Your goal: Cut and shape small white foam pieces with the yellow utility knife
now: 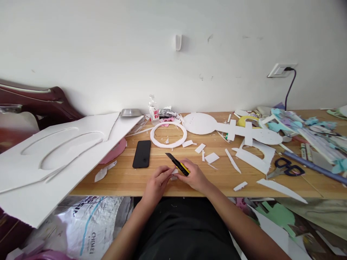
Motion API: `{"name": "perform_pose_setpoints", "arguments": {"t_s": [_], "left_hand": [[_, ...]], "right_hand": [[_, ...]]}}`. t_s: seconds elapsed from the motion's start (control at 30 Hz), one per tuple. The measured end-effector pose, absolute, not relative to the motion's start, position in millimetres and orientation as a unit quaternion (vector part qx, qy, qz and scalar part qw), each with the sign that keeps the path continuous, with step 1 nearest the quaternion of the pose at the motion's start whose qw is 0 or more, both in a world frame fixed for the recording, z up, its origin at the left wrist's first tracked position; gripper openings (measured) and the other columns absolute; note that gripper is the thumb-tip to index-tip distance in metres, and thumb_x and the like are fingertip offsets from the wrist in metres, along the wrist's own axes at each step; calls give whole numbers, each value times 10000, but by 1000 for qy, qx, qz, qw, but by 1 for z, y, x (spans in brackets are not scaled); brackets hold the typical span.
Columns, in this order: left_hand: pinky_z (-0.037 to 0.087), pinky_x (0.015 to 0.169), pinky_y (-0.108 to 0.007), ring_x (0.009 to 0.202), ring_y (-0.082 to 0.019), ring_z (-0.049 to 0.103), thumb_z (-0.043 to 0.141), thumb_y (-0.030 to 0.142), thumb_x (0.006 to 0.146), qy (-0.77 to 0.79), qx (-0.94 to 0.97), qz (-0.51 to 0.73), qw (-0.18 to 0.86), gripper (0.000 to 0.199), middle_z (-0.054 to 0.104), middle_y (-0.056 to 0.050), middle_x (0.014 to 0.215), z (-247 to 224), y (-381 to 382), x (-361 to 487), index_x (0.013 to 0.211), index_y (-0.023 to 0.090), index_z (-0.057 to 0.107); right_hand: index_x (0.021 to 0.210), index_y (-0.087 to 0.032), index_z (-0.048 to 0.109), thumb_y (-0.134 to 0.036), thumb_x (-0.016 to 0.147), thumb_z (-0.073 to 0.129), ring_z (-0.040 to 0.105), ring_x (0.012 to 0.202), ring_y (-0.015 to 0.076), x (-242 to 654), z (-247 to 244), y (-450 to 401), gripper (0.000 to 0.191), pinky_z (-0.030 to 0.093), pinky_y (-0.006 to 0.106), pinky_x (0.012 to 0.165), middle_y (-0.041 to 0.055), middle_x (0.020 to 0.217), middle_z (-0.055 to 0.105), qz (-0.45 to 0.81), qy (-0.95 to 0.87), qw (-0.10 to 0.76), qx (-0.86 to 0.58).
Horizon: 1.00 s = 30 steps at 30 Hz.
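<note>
Yellow-black utility knife, tilted, blade bare, pointing forward-left; small white piece near handle, partly hidden.

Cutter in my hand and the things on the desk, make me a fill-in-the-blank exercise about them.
The right hand holds a cutter coloured black and ____. The phone lies to the ____ of the white ring. The clear bottle has ____ lettering on its label.
Missing words: yellow; left; red.

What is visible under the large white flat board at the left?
Beneath the large white flat board, a flat pink piece pokes out on the wooden table; a printed silver plastic bag sits lower. Whatever the board fully covers cannot be seen.
</note>
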<state>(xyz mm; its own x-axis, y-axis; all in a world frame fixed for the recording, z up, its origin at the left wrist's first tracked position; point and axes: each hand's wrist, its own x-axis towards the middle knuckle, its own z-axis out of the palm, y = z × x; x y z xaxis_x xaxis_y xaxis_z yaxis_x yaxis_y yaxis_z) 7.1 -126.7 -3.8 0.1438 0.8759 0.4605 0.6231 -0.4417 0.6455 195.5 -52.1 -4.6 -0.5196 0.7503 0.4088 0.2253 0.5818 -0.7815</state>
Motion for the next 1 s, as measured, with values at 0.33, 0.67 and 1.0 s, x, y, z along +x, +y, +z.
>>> {"name": "perform_pose_setpoints", "arguments": {"t_s": [0.33, 0.67, 1.0], "left_hand": [[525, 861, -284, 976, -166, 637, 451, 269, 965, 507, 758, 382, 151, 323, 645, -91, 1076, -2, -125, 9, 1246, 249, 609], [507, 829, -263, 921, -159, 641, 450, 298, 967, 514, 762, 371, 130, 251, 643, -81, 1003, 6, -124, 16, 1108, 223, 644], [505, 857, -247, 959, -160, 647, 491, 304, 948, 525, 741, 391, 150, 212, 652, -72, 1019, 6, -124, 17, 1040, 221, 663]], "right_hand": [[1059, -205, 628, -301, 822, 682, 619, 932, 207, 196, -2, -52, 262, 482, 334, 851, 57, 983, 645, 354, -800, 376, -305], [1019, -205, 654, -391, 804, 697, 638, 943, 217, 198, 9, -53, 287, 487, 336, 865, 51, 993, 686, 418, -767, 363, -323], [975, -224, 573, -372, 973, 372, 646, 566, 217, 213, 23, -129, 250, 399, 277, 488, 55, 682, 672, 297, -767, 238, -517]]}}
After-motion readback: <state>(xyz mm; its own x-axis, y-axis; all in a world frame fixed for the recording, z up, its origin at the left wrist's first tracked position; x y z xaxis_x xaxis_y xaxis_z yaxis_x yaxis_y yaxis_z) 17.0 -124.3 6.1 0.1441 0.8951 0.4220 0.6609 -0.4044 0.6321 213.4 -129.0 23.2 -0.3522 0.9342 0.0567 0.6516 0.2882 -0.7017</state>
